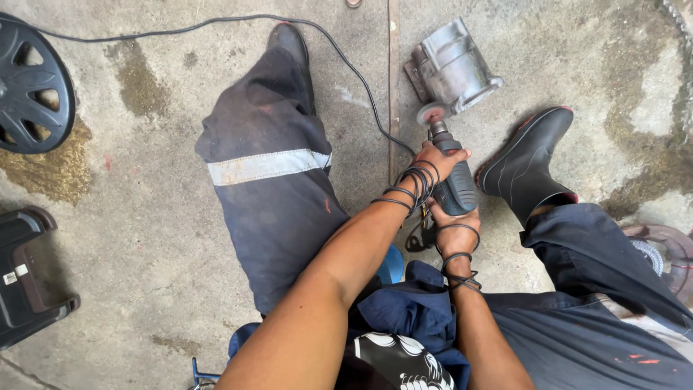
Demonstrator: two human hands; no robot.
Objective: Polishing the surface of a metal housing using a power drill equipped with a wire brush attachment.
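A dark handheld rotary grinder (455, 184) points away from me, its small pinkish grinding wheel (432, 113) touching the near end of a grey cast metal housing (453, 68) lying on the concrete. My left hand (433, 162) grips the tool's front, near the neck. My right hand (456, 232) holds the rear of the tool body. The black power cord (415, 184) is looped several times round both wrists and runs off across the floor to the upper left.
My legs in dark work trousers and black rubber boots (523, 162) straddle the work. A black wheel cover (32, 90) lies at the far left, a dark plastic object (25, 278) below it. A metal strip (393, 79) runs along the concrete. A round part (660, 249) sits at the right edge.
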